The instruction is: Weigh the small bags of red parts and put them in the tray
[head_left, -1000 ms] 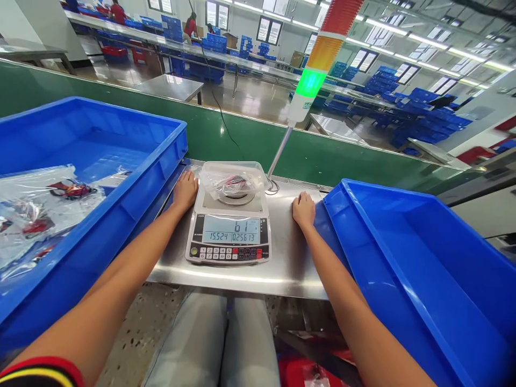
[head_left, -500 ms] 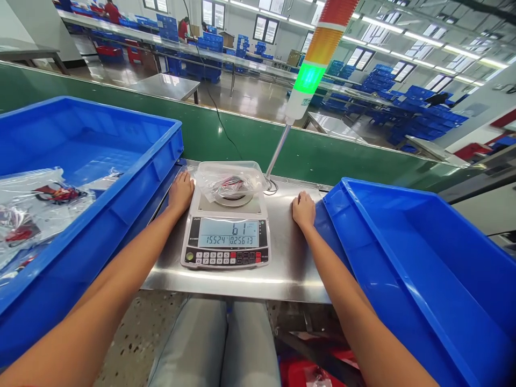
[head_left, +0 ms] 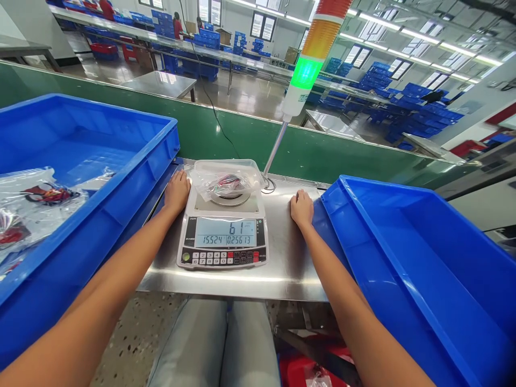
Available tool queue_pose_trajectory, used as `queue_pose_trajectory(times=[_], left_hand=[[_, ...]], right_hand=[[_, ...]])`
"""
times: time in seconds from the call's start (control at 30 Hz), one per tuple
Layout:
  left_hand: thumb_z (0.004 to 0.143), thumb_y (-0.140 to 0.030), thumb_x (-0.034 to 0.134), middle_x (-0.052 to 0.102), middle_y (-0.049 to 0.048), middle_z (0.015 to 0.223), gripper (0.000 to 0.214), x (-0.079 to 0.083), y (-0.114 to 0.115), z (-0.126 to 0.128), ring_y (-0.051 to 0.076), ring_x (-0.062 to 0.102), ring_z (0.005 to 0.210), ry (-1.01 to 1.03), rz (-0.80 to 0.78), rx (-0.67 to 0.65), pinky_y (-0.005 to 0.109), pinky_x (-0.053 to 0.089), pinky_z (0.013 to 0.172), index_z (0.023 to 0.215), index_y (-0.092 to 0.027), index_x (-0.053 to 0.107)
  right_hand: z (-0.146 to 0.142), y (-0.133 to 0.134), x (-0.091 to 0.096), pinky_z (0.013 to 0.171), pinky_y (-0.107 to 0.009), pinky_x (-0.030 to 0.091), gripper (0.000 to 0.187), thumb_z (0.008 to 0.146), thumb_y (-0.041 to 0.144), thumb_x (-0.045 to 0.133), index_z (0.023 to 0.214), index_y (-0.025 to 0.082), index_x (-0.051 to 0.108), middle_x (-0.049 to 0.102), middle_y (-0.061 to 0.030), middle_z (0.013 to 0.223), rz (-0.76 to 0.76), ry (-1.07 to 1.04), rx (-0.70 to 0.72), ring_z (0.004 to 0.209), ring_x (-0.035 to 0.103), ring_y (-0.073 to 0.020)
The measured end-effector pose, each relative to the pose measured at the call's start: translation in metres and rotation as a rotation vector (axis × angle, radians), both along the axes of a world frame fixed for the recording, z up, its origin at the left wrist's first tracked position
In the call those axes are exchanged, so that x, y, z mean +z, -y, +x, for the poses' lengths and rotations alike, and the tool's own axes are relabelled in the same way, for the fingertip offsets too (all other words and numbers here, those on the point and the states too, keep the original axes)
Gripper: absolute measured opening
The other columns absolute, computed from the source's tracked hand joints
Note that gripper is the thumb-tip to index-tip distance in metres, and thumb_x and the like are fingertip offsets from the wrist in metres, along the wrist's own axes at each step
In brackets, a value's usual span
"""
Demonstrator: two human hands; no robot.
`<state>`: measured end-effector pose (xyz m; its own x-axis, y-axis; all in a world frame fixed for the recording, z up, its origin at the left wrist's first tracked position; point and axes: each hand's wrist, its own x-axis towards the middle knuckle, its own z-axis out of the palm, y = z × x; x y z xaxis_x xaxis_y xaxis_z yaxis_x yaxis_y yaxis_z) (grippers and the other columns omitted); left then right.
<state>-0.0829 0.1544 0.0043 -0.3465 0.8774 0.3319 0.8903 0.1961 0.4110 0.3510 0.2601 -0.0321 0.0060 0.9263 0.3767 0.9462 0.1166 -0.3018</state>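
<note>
- Nearest the cam: the worker's legs (head_left: 201, 344) in pale jeans, seated or standing, can't tell, w/ a red container (head_left: 292, 371) under the tabletop (head_left: 282, 282), a clear pkg partly visible in it.
- Mid-tabletop, a digital scale (head_left: 226, 214) faces the worker, its display (head_left: 226, 233) lit: approx. "61" on top, 15.524 & 0.25613 below, units too small to read.
- R hand (head_left: 302, 208) rests on the tabletop btwn scale & R bin, fingers curled w/ nothing visible in them; undersides hidden, so can't tell if fully closed.
- L hand (head_left: 177, 192) lies just beside the scale's L side, no item seen in its fingers; can't tell if they're open or closed, or if they touch the scale.
- Atop the scale, a bagged item (head_left: 228, 185) w/ red contents sits in a clear tray (head_left: 256, 176), neither hand on it. Judged from this: placement is done, reading is up; the item isn't off the scale yet.
- L bin (head_left: 139, 183), blue, holds more clear bags (head_left: 28, 209) w/ red & dark pcs; these are off the scale. Whether they've had a turn there, can't tell.
- R bin (head_left: 365, 226), also blue, stands tilted beyond the R hand.
- Behind, a green barrier (head_left: 342, 148) & a signal tower (head_left: 305, 72), green lit.
- Far back: stacked blue crates (head_left: 207, 40) & a person in red (head_left: 177, 26).
</note>
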Motion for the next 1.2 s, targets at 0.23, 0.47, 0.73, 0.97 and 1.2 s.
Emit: queue_pose_trajectory(times=[0.23,0.47,0.73,0.97,1.2], left_hand=[[0.103,-0.032,0.054,0.050,0.0170,0.149,0.042,0.000,0.001,0.000,0.029,0.045,0.142,0.019,0.011,0.007,0.055,0.040,0.119,0.140,-0.012,0.053],[0.104,-0.038,0.050,0.049,0.0186,0.150,0.046,0.004,0.003,0.000,0.029,0.045,0.142,0.025,-0.006,-0.007,0.052,0.040,0.119,0.142,-0.012,0.051],[0.105,-0.032,0.047,0.048,0.0183,0.151,0.045,0.013,0.007,0.005,0.028,0.042,0.144,0.021,-0.068,0.004,0.051,0.038,0.120,0.144,-0.010,0.050],[0.105,-0.026,0.047,0.047,0.0169,0.153,0.043,0.019,0.011,0.010,0.027,0.042,0.145,0.013,-0.103,0.019,0.051,0.039,0.120,0.144,-0.010,0.049],[0.104,-0.022,0.047,0.047,0.0170,0.152,0.040,0.022,0.011,0.012,0.027,0.042,0.144,0.018,-0.103,0.023,0.051,0.039,0.120,0.142,-0.011,0.050]], right_hand=[[0.000,0.000,0.000,0.117,-0.049,0.031,0.048,0.098,0.025,0.032,0.138,0.010,0.055,0.053,-0.0207,0.148,0.002,-0.010,0.010,0.139,0.044,-0.0308],[-0.001,0.001,0.002,0.119,-0.047,0.030,0.051,0.098,0.027,0.031,0.139,0.007,0.054,0.052,-0.0212,0.149,-0.008,-0.012,-0.001,0.140,0.042,-0.0305],[-0.001,0.002,0.003,0.119,-0.047,0.029,0.051,0.098,0.028,0.030,0.138,0.007,0.055,0.052,-0.0202,0.149,-0.009,-0.003,0.000,0.139,0.043,-0.0301],[-0.001,0.002,0.003,0.119,-0.046,0.028,0.054,0.098,0.030,0.028,0.139,0.005,0.053,0.051,-0.0202,0.150,-0.016,-0.002,-0.004,0.140,0.041,-0.0300],[-0.002,0.003,0.002,0.120,-0.045,0.028,0.054,0.099,0.029,0.029,0.141,0.005,0.053,0.051,-0.0199,0.150,-0.007,-0.007,-0.010,0.141,0.041,-0.0302]])
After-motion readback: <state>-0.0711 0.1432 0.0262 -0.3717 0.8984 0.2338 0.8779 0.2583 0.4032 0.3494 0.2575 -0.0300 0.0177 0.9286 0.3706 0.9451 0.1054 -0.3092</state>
